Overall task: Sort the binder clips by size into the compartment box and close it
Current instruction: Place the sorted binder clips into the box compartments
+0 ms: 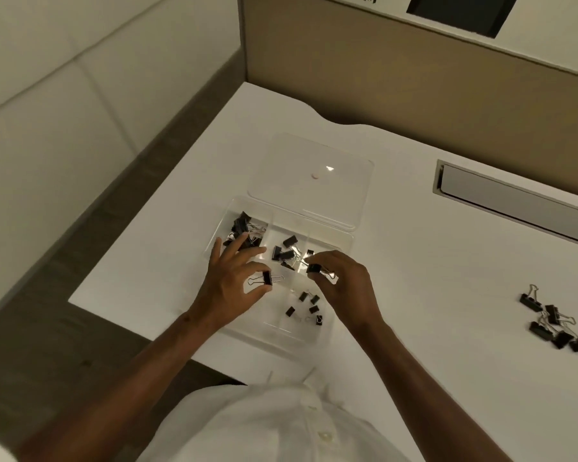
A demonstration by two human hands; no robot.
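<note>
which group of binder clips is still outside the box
The loose pile of clips on the table at the far right, away from both hands. Every other group sits inside the clear compartment box.

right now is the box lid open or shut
Open: the clear lid lies flat on the desk behind the compartment box, compartments uncovered.
</note>
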